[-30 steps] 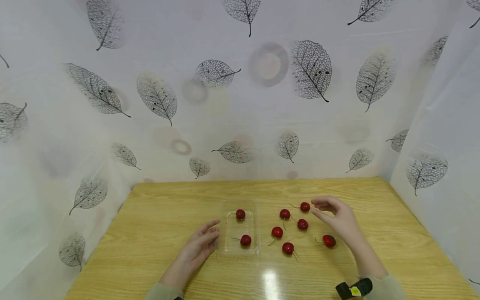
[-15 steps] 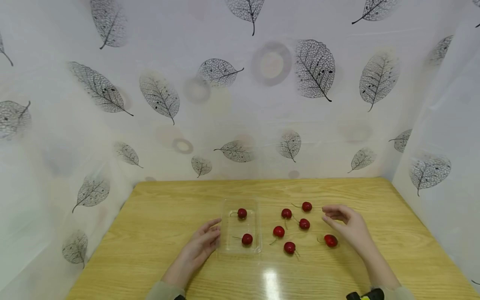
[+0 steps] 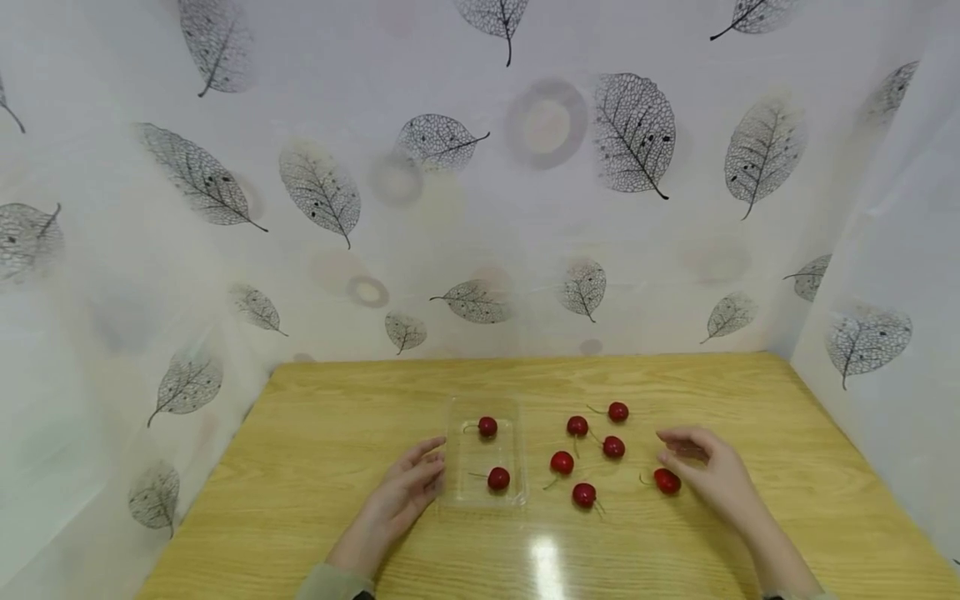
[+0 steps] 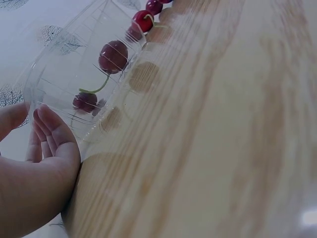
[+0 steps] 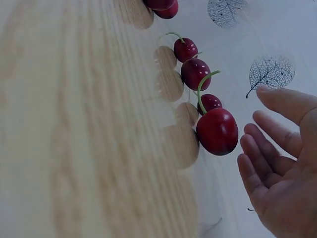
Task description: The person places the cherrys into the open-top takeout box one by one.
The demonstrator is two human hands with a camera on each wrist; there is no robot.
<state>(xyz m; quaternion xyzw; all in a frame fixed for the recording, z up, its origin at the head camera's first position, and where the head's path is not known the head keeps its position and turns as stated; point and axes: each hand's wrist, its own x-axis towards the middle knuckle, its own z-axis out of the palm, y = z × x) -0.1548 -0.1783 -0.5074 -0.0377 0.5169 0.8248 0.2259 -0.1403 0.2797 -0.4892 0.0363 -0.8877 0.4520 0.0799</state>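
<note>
Head view: your right grip (image 3: 712, 473) spread, cherry (image 3: 667, 482) just beside it, clumsy nudge could roll it; left grip (image 3: 403, 490), spread too, might jog clear container (image 3: 522, 462).

Leaf-print pale sheeting (image 3: 480, 225), wood-grain tabletop (image 3: 337, 417), glare spot (image 3: 546, 562)

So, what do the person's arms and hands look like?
The left hand and right hand are bare, with no gloves or rings showing. The left sleeve is pale grey-green, with something dark at its edge, too cut off to name. Only a sliver of the right cuff shows.
</note>
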